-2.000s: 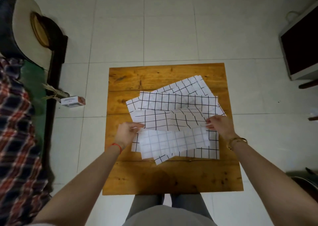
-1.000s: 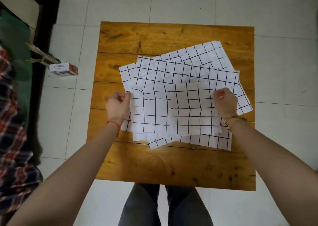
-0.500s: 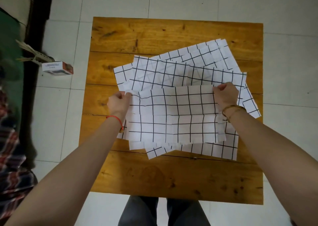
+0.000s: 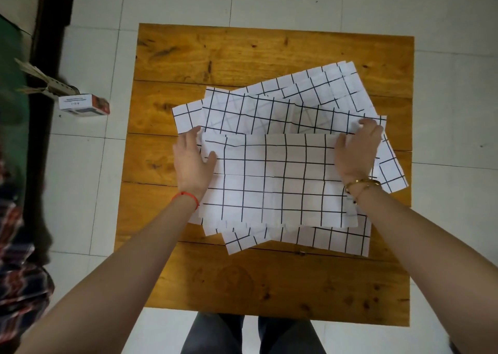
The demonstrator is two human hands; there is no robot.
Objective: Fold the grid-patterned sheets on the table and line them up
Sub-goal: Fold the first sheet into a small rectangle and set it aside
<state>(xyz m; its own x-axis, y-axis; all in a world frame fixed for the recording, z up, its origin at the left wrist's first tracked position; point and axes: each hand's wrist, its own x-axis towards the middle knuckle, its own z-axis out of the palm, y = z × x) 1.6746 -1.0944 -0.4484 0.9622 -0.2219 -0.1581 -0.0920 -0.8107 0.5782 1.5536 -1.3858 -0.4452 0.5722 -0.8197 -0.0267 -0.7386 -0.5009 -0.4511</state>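
Note:
Several white sheets with black grid lines lie in a loose, fanned pile (image 4: 269, 113) on the wooden table (image 4: 242, 54). The top sheet (image 4: 277, 181) lies flat across the pile, with a crease running across its middle. My left hand (image 4: 192, 162) rests with straight fingers at the sheet's far left corner, thumb on the paper. At the far right corner my right hand (image 4: 355, 151) presses down with spread fingers. Both wrists cover the sheet's side edges.
A small white and red box (image 4: 83, 105) lies on the tiled floor left of the table. Dark furniture and a plaid cloth (image 4: 16, 259) line the left edge. My legs (image 4: 253, 334) show below the table's near edge.
The top sheet came down from a lifted, curved hold to lie flat on the pile. Both hands went from pinching its far corners to pressing on them.

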